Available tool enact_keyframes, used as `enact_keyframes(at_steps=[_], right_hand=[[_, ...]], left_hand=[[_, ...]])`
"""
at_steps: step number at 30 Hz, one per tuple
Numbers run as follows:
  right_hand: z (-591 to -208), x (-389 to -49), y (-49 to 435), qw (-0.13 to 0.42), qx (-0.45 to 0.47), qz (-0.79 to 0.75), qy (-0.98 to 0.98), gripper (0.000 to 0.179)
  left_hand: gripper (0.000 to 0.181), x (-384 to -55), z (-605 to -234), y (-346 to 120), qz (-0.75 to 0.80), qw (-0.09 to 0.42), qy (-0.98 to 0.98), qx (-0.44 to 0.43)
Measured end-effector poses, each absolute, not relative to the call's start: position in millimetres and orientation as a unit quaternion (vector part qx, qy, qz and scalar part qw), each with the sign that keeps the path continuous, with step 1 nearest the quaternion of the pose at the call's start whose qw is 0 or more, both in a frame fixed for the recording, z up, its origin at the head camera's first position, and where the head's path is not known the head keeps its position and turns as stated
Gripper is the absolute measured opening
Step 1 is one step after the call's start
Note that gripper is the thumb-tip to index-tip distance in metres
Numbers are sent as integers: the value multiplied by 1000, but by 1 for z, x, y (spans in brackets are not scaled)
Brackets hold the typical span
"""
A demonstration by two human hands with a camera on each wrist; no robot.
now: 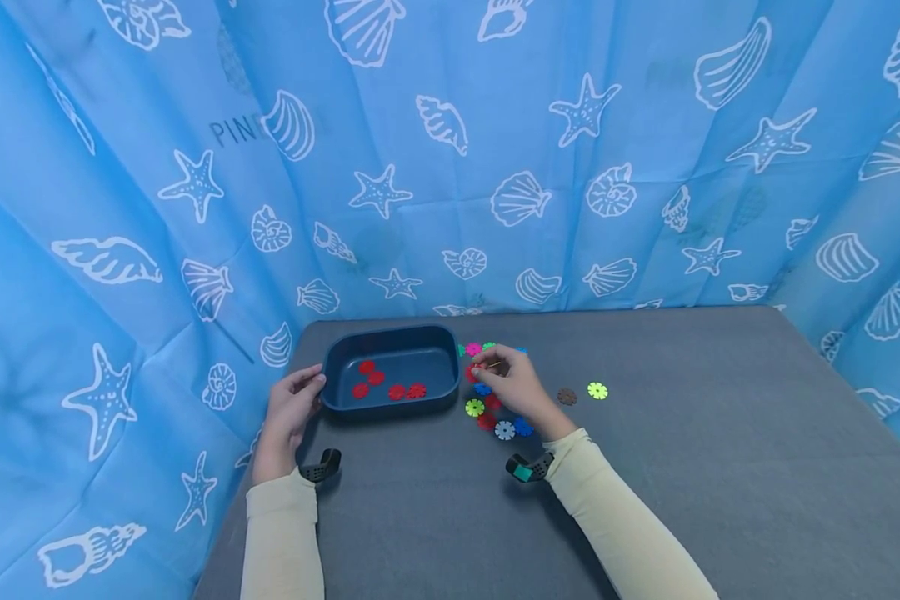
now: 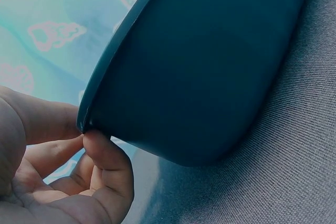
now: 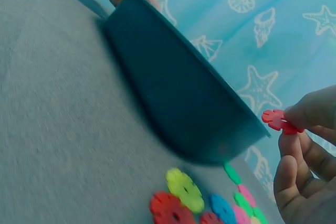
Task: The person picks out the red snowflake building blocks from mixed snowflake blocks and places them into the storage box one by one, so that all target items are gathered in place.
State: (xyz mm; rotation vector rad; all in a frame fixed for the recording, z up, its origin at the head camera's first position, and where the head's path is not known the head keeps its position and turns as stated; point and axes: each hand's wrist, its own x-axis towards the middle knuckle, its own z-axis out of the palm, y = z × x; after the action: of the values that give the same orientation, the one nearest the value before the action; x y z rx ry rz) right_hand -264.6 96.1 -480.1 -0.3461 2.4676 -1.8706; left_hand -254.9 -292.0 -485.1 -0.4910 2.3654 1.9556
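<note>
My left hand (image 1: 291,410) pinches the left rim of a dark blue plastic tub (image 1: 412,362) between thumb and fingers. Several red snowflake discs (image 1: 376,377) lie flat inside the tub. Just past the tub's right end, my right hand (image 1: 523,392) holds one red snowflake disc (image 3: 273,119) between thumb and fingertip, above the table. Below and around that hand is a loose group of discs, among them a yellow-green disc (image 1: 475,407), a pale blue disc (image 1: 505,430) and a blue disc (image 1: 523,427). Part of the group is hidden by the right hand.
A grey cloth-covered table (image 1: 420,517) carries everything. To the right of the group lie a brown disc (image 1: 567,396) and another yellow-green disc (image 1: 597,390). A blue curtain (image 1: 435,225) with white shells and starfish hangs along the table's back and sides.
</note>
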Motion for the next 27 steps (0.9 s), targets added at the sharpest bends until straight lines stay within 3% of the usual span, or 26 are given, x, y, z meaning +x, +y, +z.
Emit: enact_keyframes(at_steps=[11,27], right_hand=[[-484,-266,72,24,-106,-630,769,18],[-481,-266,79,50,-119,-629,766,27]], left_hand=[[49,-255,-484,-292,623,15,766,-158],[50,-254,-484,-291,620,12,769,-157]])
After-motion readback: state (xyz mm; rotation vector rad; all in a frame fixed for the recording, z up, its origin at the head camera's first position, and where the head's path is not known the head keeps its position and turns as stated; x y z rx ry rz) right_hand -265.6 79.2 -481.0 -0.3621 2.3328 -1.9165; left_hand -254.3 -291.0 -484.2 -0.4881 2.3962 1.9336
